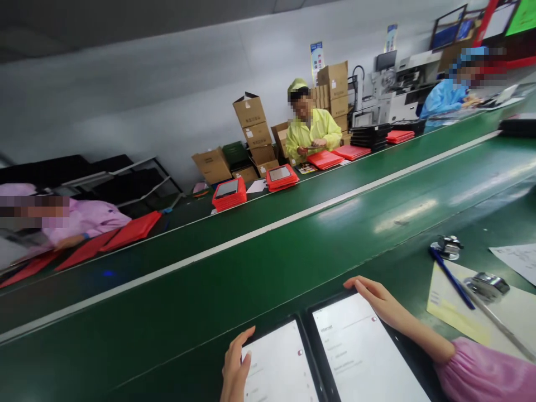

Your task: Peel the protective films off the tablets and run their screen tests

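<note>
Left hand (237,368) was beside the left tablet (278,363), right hand (379,298) on the right tablet (360,352).
The left was half-curled against its edge, grip unclear; the right lay open, fingertips on the far corner.

We're on a factory assembly line: a green conveyor belt (251,268), tablets (360,352) on the worktop (176,357) before us, a co-worker in a yellow smock (312,131), and stacked cardboard cartons (253,125) behind.

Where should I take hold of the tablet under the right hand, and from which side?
Take the tablet by its black frame at the far corner, coming from the right, where the right hand rests. It lies flat, screen up, so pinch the frame rather than the screen; its other long side sits close beside the second tablet.
</note>
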The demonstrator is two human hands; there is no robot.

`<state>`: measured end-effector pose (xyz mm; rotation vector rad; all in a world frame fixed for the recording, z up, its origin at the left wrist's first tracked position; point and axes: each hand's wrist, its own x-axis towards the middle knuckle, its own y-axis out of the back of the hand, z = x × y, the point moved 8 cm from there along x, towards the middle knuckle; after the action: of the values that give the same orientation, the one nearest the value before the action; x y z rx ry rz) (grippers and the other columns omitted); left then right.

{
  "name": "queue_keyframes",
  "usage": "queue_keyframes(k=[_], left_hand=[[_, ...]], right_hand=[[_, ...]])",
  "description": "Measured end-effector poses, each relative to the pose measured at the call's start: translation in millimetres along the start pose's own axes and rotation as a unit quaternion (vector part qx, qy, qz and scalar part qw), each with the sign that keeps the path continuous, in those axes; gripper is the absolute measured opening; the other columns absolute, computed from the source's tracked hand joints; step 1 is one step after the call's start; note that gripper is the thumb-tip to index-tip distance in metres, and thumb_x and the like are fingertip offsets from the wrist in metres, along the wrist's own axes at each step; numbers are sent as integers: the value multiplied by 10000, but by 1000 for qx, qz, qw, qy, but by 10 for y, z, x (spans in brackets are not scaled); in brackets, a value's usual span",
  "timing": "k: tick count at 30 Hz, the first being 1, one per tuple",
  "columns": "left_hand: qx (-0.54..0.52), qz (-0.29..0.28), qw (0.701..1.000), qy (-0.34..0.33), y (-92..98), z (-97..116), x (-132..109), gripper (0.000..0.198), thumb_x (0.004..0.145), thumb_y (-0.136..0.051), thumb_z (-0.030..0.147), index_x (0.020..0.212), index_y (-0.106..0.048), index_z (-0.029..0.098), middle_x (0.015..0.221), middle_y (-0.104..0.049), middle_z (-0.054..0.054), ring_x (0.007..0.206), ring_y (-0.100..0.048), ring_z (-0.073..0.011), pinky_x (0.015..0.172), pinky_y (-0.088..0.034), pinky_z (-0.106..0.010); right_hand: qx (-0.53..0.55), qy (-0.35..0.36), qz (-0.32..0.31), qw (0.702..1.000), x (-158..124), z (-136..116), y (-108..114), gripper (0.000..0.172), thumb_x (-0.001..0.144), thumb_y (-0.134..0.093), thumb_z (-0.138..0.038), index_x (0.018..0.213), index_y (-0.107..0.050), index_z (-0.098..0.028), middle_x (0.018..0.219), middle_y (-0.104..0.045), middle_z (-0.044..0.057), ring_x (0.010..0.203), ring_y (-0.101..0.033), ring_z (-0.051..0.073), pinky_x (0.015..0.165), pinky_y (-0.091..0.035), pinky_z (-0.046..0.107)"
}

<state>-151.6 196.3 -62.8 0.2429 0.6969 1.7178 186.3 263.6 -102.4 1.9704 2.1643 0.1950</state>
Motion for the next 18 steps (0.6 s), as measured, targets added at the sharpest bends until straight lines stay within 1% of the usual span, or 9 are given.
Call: queue_keyframes(k=[3, 5, 7, 10, 12, 14, 16, 17, 18], left_hand=[[-44, -1, 998, -40, 36, -211, 142, 682, 784, -351, 668, 1347, -454, 298, 1527, -352, 70, 1530, -233, -153, 1412, -95, -490], [-64, -20, 997, -40, 31, -376, 233, 805, 717, -408, 815, 1348, -473, 320, 1561, -305, 84, 1565, -197, -154, 1436, -72, -481], [-72, -38, 996, -35, 18, -483, 285, 955, 647, -415, 919, 1370, -479, 300, 1585, -275, 61, 1577, -183, -161, 1453, -49, -452], [-73, -42, 996, -38, 19, -479, 276, 1059, 621, -386, 955, 1395, -484, 238, 1584, -283, -4, 1556, -217, -177, 1459, -59, -428], [-75, -43, 996, -36, 22, -429, 243, 1105, 593, -364, 977, 1381, -500, 215, 1568, -300, -31, 1532, -239, -190, 1452, -74, -442], [-68, -47, 996, -43, 27, -374, 209, 1096, 607, -326, 979, 1373, -505, 216, 1560, -298, -35, 1524, -231, -182, 1447, -81, -440], [-52, -46, 996, -54, 43, -339, 183, 1062, 646, -282, 967, 1388, -488, 236, 1575, -252, -18, 1534, -189, -163, 1444, -76, -430], [-44, -45, 996, -58, 51, -331, 171, 1047, 661, -261, 961, 1396, -479, 247, 1581, -231, -9, 1538, -172, -156, 1442, -72, -429], [-38, -47, 996, -61, 55, -326, 161, 1037, 670, -246, 957, 1397, -475, 253, 1580, -222, -5, 1537, -162, -153, 1441, -69, -430]], right_hand=[[9, 5, 24, 1000, 13, -24, 35, 1081, 626, -334, -1071, 1009, -651, -112, 1016, -620, 145, 949, -573, 272, 920, -489, 368], [14, -5, 39, 999, 15, -35, 49, 1105, 534, -369, -1102, 955, -676, -127, 1068, -643, 153, 1062, -576, 314, 1010, -480, 385], [21, -25, 45, 998, 2, -45, 46, 1133, 461, -408, -1114, 958, -704, -141, 1114, -656, 152, 1134, -570, 341, 1078, -469, 397], [19, -49, 56, 997, -31, -84, 56, 1132, 355, -469, -1110, 921, -739, -167, 1132, -668, 143, 1195, -562, 365, 1150, -441, 400], [9, -68, 70, 995, -40, -87, 90, 1105, 277, -496, -1100, 857, -760, -197, 1105, -678, 133, 1177, -579, 378, 1165, -436, 409], [-7, -70, 73, 995, -12, -52, 120, 1049, 287, -514, -1090, 833, -785, -236, 1088, -686, 116, 1127, -614, 368, 1171, -434, 399], [-25, -50, 64, 996, 57, 51, 139, 971, 376, -507, -1085, 847, -804, -289, 1076, -693, 96, 1064, -652, 338, 1139, -463, 368], [-40, -29, 65, 997, 101, 127, 156, 927, 423, -477, -1088, 826, -803, -319, 1052, -698, 88, 1010, -673, 321, 1076, -513, 353], [-56, 0, 65, 996, 148, 213, 172, 865, 516, -449, -1071, 846, -801, -353, 1047, -701, 77, 979, -687, 302, 974, -570, 337]])
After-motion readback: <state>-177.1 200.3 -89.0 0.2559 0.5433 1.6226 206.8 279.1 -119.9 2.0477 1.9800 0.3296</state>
